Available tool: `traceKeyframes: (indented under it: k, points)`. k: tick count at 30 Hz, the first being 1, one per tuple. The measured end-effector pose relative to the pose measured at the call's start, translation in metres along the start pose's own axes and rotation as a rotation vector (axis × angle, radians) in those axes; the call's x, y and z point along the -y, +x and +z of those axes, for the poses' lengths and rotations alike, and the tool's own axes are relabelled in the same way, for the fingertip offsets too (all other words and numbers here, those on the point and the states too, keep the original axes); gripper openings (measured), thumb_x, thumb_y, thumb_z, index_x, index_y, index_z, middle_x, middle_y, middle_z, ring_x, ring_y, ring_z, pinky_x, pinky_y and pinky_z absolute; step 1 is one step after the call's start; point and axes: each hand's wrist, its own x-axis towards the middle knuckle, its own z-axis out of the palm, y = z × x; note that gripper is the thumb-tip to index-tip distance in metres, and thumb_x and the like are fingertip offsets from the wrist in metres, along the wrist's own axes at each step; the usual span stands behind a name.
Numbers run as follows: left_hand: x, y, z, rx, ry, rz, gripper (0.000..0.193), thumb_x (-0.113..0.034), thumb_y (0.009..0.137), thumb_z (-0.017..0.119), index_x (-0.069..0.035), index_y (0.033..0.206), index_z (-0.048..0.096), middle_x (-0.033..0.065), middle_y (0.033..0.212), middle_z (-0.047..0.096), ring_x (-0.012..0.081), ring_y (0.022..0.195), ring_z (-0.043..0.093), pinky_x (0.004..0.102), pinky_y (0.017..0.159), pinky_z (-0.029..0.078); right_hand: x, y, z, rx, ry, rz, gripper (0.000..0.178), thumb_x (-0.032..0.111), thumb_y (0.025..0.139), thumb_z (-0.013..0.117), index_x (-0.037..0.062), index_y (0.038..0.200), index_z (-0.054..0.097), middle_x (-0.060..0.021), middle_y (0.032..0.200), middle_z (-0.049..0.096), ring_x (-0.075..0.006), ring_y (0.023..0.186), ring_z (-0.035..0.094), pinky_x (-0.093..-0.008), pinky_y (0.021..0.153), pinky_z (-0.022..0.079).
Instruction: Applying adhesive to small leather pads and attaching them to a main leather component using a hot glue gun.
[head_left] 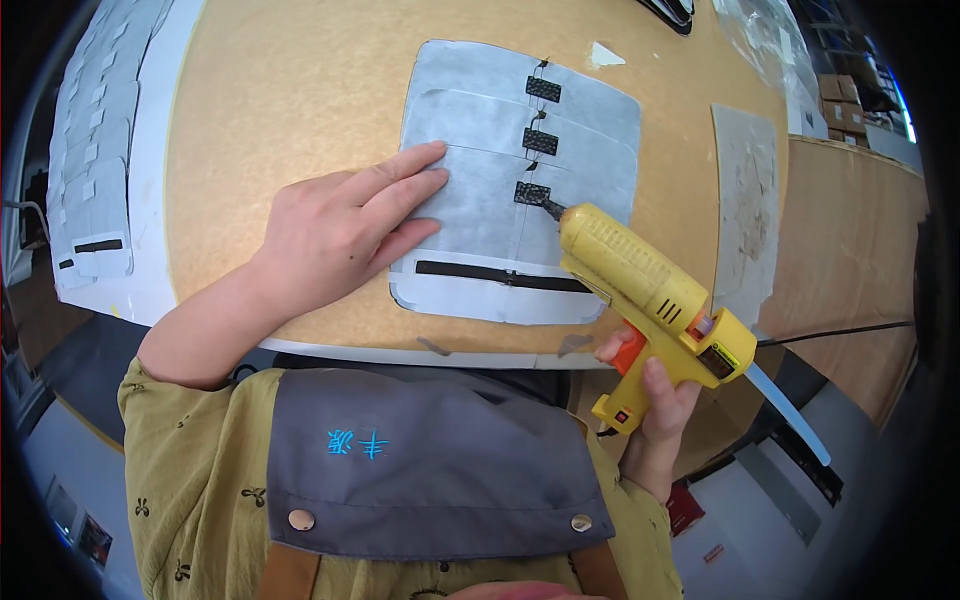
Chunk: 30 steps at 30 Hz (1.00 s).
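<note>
My right hand (660, 395) grips a yellow hot glue gun (640, 275) by its handle, fingers at the orange trigger. A pale glue stick (790, 412) sticks out of its back end. The dark nozzle points at the nearest of three small black textured rectangles (532, 192), which sit in a column on a light grey fabric panel (480, 225). Whether the tip touches the rectangle I cannot tell. Flat on the panel's left edge rests my left hand (335, 225), its fingers stretched out and holding nothing. A black strip (490, 276) crosses the panel near its front edge.
The panel lies on a tan tabletop (290, 80). Overlapping grey panels (100, 150) are laid out at the far left. On the right are a stained pale board (745, 200), clear plastic (755, 40) and the gun's black cord (840, 332). A white scrap (605, 55) lies at the back.
</note>
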Motion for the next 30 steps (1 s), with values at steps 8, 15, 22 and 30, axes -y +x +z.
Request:
traceKeyframes:
  k: [8,15,22,30]
  points:
    - [-0.001,0.002,0.0,0.002,0.01,0.002,0.039,-0.018,0.077,0.08,-0.01,0.114,0.069,0.0009,0.125,0.068,0.0111,0.064,0.065,0.0238,0.056,0.052,0.002,0.002,0.005,-0.06,-0.055,0.004,0.046,0.022,0.091,0.061,-0.0112,0.121,0.05,-0.0211,0.098,0.063,-0.0292,0.09,0.065,-0.0426,0.083,0.054]
    - [0.0,0.001,-0.001,0.006,0.013,0.003,0.039,-0.018,0.078,0.08,-0.01,0.114,0.069,0.0013,0.126,0.068,0.0112,0.064,0.066,0.0234,0.056,0.053,-0.001,0.0,-0.003,0.028,0.01,0.013,0.05,0.011,0.092,0.056,-0.0082,0.136,0.042,-0.022,0.107,0.062,-0.0262,0.096,0.064,-0.038,0.087,0.051]
    - [-0.001,0.002,-0.003,0.017,0.003,0.003,0.04,-0.019,0.078,0.08,-0.01,0.115,0.069,0.002,0.125,0.068,0.0113,0.064,0.065,0.0238,0.056,0.053,0.003,0.013,0.005,0.105,0.01,-0.007,0.05,0.01,0.092,0.056,-0.0075,0.137,0.041,-0.0217,0.11,0.061,-0.0258,0.098,0.063,-0.0378,0.087,0.052]
    - [-0.001,0.002,-0.003,0.009,0.0,0.0,0.04,-0.019,0.077,0.08,-0.01,0.115,0.069,0.0021,0.125,0.069,0.0114,0.064,0.065,0.0238,0.056,0.052,-0.002,0.016,0.0,0.136,0.006,-0.002,0.05,0.008,0.092,0.054,-0.0068,0.138,0.041,-0.022,0.118,0.058,-0.0264,0.098,0.063,-0.0394,0.087,0.052]
